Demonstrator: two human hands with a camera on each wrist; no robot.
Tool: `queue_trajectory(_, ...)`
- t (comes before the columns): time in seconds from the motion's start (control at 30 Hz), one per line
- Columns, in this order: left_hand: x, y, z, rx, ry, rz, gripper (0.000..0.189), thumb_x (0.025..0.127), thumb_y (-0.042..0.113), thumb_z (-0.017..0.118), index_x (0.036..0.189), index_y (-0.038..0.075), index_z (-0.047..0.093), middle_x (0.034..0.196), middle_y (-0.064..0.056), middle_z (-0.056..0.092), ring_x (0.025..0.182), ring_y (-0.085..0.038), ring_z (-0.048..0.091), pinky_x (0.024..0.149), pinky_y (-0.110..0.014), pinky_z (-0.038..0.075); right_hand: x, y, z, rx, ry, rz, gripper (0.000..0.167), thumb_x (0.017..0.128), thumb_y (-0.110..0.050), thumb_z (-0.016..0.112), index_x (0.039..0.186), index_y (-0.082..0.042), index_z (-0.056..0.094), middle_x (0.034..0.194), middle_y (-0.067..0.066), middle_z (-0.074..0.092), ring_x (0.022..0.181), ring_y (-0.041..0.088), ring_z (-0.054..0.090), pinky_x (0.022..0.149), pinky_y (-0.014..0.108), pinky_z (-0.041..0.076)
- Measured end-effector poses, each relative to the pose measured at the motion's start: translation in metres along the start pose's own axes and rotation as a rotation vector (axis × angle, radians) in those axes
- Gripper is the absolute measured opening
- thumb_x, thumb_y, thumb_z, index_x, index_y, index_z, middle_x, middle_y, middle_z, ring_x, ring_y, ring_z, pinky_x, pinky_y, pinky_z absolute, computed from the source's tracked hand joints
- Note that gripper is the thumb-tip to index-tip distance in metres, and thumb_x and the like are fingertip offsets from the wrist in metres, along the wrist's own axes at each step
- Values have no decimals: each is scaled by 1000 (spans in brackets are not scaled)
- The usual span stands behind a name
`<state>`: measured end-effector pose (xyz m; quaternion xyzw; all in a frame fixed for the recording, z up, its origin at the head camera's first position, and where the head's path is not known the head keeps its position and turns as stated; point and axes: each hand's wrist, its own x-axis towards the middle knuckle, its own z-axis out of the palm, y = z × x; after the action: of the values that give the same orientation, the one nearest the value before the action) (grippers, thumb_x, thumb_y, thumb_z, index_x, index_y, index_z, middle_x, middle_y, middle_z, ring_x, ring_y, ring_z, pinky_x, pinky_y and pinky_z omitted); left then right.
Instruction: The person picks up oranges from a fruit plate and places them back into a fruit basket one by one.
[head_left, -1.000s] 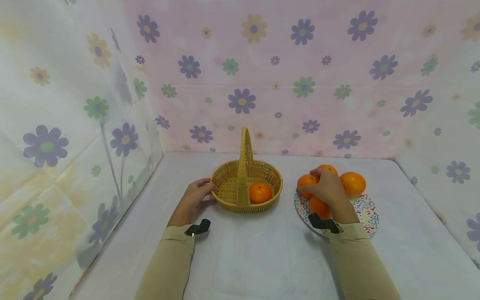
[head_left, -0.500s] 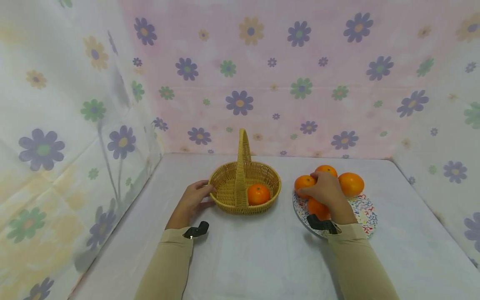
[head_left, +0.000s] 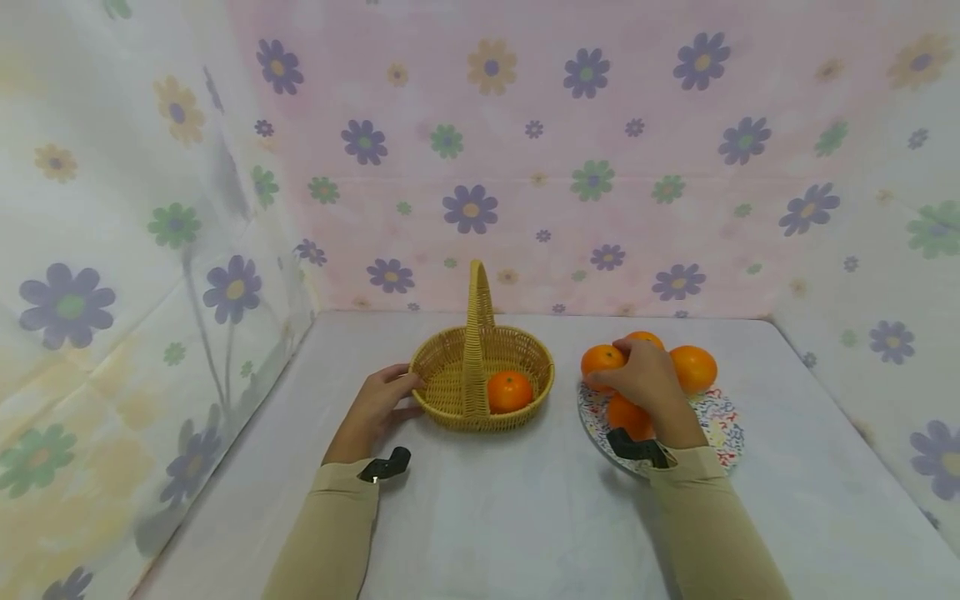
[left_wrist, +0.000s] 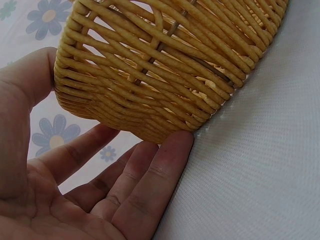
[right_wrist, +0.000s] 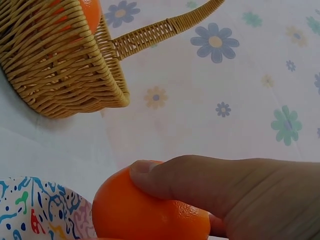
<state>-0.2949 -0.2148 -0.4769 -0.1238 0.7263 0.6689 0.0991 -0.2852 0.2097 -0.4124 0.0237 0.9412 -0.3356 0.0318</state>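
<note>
Orange (head_left: 602, 362) grasped between thumb and fingers of the right hand (head_left: 647, 381), at the left side of the patterned plate (head_left: 723, 421), close beside other oranges (head_left: 693, 369). Gripped by the left hand (head_left: 373, 404) at its left end: wicker basket (head_left: 480, 423), standing on the bench (head_left: 487, 517) with a single orange (head_left: 511, 392) inside.

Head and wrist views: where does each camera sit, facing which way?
Head: on the head, looking forward and down at basket, plate, left hand, right hand and sleeves.
Left wrist: on that wrist, facing the basket's side; left thumb and fingers show.
Right wrist: on that wrist, facing the held orange; right thumb shows.
Head and right wrist both show the held orange.
</note>
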Motion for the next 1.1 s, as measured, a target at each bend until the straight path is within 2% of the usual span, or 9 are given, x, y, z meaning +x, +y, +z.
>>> queue_trajectory(0.27, -5, 0, -3, 6, -7, 2, 63, 91, 20, 68, 150, 11, 50, 150, -12, 51, 132, -32, 56, 93, -41, 63, 2, -4, 2, 46, 23, -18, 88, 81, -47, 83, 150, -4, 51, 150, 19, 52, 121, 37, 53, 102, 55, 53)
queue_trajectory(0.47, -1, -2, -3, 18, -19, 11, 61, 91, 22, 68, 149, 12, 51, 149, -13, 52, 131, -32, 57, 94, -41, 63, 0, -9, 1, 50, 32, -16, 89, 82, -48, 83, 152, -6, 48, 149, 19, 54, 122, 36, 54, 105, 56, 52)
queue_trajectory(0.8, 0, -1, -1, 8, -18, 16, 60, 91, 21, 68, 148, 11, 52, 147, -13, 54, 128, -31, 59, 92, -41, 64, -7, -18, -2, 40, 98, -95, 83, 81, -49, 83, 148, -8, 54, 137, 18, 64, 114, 35, 58, 98, 52, 54)
queue_trajectory(1.1, -2, 0, 0, 17, -12, 14, 59, 92, 21, 67, 148, 12, 53, 146, -13, 55, 128, -32, 59, 92, -41, 64, -12, -28, -1, 59, 104, -93, 83, 81, -50, 84, 149, -12, 55, 136, 18, 65, 117, 35, 62, 98, 52, 57)
